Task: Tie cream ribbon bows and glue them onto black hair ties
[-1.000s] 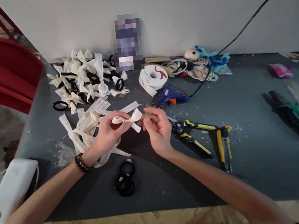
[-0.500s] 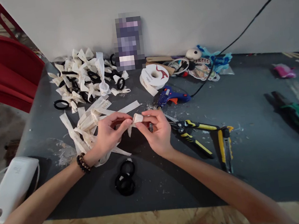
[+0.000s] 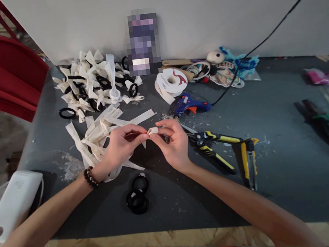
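A looped piece of cream ribbon (image 3: 153, 130) is pinched between both hands above the dark tabletop. My left hand (image 3: 122, 144), with a beaded bracelet on its wrist, grips the ribbon's left side between thumb and fingertips. On the other side, my right hand (image 3: 172, 140) holds the loop with thumb and bent fingers. Loose cut ribbon strips (image 3: 95, 137) lie beneath and beyond my left hand. Nearer the front edge, several black hair ties (image 3: 137, 200) are stacked loosely. A pile of cream bows on black hair ties (image 3: 88, 82) spreads across the back left.
Behind my hands are a ribbon spool (image 3: 170, 84) and a blue glue gun (image 3: 190, 104) with a black cable. Yellow-black pliers (image 3: 214, 145) and a yellow utility knife (image 3: 250, 163) lie right of my right hand. A white power bank (image 3: 15, 204) is at left.
My left fingertips have come closer to my right thumb. The ribbon between them now shows as a smaller loop, and its hanging tail is less visible.
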Demonstrator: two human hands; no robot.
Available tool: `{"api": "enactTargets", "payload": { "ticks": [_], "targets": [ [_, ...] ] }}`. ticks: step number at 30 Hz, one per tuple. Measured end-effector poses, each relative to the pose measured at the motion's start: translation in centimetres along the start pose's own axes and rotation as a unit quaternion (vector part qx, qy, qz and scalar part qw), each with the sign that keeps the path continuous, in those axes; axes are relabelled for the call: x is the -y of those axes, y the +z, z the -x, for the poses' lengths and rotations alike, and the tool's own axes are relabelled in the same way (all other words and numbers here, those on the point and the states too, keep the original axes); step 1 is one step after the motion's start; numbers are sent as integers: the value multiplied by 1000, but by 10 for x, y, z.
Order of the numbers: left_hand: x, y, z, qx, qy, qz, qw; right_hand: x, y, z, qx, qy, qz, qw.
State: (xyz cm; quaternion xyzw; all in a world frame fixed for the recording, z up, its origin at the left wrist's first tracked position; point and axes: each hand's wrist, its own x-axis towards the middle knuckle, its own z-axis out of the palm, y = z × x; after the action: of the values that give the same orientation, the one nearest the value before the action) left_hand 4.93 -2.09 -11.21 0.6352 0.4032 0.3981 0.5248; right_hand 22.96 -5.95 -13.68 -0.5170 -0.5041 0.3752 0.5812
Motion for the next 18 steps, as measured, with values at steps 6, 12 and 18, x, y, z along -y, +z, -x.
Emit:
{"api": "enactTargets", "payload": {
  "ticks": [6,12,18],
  "targets": [
    [-5,0,3,14,51,-114,992,1,0,5,2,-23,5,1000],
    [-3,0,4,-19,73,-130,989,2,0,3,-21,-13,30,999],
    [-1,1,3,-26,64,-144,987,3,1,1,0,-21,26,999]
  ]
}}
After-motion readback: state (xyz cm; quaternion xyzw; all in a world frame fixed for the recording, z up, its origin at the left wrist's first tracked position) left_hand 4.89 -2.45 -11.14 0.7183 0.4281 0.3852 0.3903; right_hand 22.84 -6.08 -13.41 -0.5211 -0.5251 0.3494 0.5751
